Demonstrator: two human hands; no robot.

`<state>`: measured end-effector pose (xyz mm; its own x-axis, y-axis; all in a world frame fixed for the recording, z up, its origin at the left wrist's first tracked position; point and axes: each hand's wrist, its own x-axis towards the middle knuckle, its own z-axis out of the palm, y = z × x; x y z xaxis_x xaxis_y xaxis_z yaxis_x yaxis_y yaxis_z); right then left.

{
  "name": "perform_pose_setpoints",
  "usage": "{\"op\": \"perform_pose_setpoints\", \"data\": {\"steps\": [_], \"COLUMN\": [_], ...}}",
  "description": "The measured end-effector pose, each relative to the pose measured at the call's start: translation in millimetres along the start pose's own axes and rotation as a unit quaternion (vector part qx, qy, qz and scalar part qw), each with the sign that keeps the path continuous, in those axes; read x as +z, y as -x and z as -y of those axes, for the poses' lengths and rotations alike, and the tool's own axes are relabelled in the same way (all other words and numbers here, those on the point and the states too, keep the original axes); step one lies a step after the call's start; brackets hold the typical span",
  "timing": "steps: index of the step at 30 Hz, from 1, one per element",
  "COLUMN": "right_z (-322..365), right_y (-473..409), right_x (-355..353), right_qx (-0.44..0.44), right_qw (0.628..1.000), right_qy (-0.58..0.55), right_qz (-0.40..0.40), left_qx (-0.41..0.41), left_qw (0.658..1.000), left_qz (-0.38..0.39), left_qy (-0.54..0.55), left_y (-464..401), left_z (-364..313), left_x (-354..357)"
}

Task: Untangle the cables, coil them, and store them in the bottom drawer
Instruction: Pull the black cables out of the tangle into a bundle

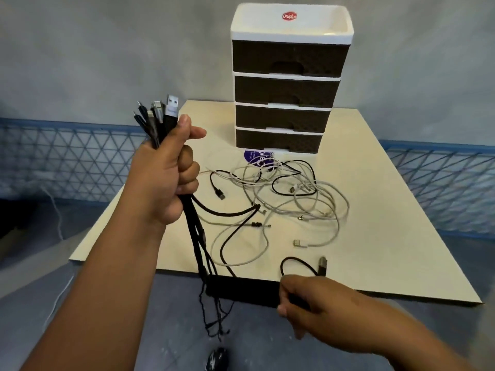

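Note:
My left hand [171, 172] is raised over the table's left side and grips a bundle of black cables [158, 121]; their plugs stick up above my fist and their lengths hang down past the table's front edge. My right hand [308, 298] is at the front edge and pinches a black cable [297, 262] that loops on the table and ends in a USB plug. A tangle of white cables [300, 194] with some black ones lies in the table's middle. The drawer unit [289, 84] stands at the back; its bottom drawer [276, 140] is closed.
The cream tabletop [375, 210] has a dark strip at its front edge. A purple sticker [255, 158] lies in front of the drawers. Blue mesh fencing [67, 162] runs along both sides. A dark object [217, 358] sits on the grey floor below.

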<state>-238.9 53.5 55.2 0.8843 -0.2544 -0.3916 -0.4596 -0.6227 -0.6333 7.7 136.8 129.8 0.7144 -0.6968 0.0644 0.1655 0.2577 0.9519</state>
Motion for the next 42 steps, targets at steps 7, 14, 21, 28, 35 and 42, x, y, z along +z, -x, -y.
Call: {"op": "perform_pose_setpoints", "data": {"steps": [7, 14, 21, 28, 35, 42], "right_z": [-22, 3, 4, 0, 48, 83], "right_y": [-35, -75, -116, -104, -84, -87], "right_x": [44, 6, 50, -12, -105, -139], "right_qx": [0.024, 0.024, 0.019, 0.037, -0.079, -0.215], "right_qw": [0.977, 0.971, 0.975, 0.972, 0.901, 0.875], "right_qy": [0.160, 0.117, 0.156, -0.138, -0.323, -0.245], "right_qz": [-0.142, -0.207, -0.156, -0.188, -0.277, -0.359], "left_qx": [0.035, 0.042, 0.055, 0.045, -0.017, -0.096], "left_qw": [0.999, 0.999, 0.998, 0.999, 0.997, 0.967], "left_qz": [-0.003, -0.007, 0.012, 0.006, 0.039, 0.161], "left_qy": [0.000, -0.006, 0.004, -0.014, -0.064, -0.175], "left_y": [22, 26, 18, 4, -4, -14], "left_z": [-9, -16, -28, -27, 6, 33], "left_x": [7, 27, 28, 5, 6, 31]}}
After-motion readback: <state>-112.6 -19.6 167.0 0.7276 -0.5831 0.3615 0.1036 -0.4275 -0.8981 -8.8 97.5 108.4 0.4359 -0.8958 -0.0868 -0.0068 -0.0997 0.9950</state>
